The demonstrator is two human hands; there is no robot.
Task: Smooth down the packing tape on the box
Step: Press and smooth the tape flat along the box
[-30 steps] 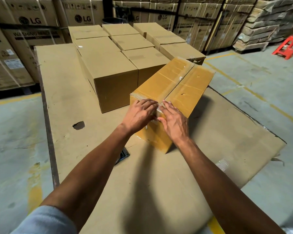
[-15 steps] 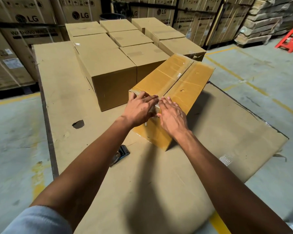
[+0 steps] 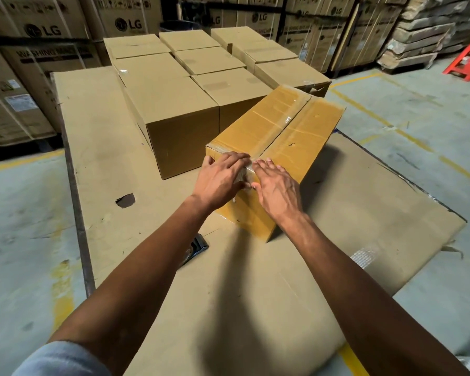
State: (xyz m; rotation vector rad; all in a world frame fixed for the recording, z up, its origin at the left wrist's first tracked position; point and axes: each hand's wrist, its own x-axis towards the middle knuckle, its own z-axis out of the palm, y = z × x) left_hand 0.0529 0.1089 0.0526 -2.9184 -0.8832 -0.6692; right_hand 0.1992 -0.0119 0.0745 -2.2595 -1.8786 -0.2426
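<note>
A yellow-brown cardboard box [image 3: 277,137] lies lengthwise on a flat cardboard sheet [image 3: 255,294]. Clear packing tape [image 3: 285,122] runs along its top centre seam and folds over the near end. My left hand [image 3: 220,180] lies flat on the near top edge, left of the seam, fingers spread and curled slightly over the corner. My right hand [image 3: 277,185] presses flat on the same edge, right of the seam, fingers together. The two hands almost touch over the tape end, which they partly hide.
Several closed brown boxes [image 3: 174,104] stand in a block just behind and left of the taped box. A dark tape dispenser [image 3: 196,246] peeks out under my left forearm. Stacked LG cartons [image 3: 46,28] line the back, and a red stool [image 3: 467,59] sits far right.
Both hands have stayed at the near end of the box, shifting slightly up onto the top edge; my left fingers have spread toward the left corner.
</note>
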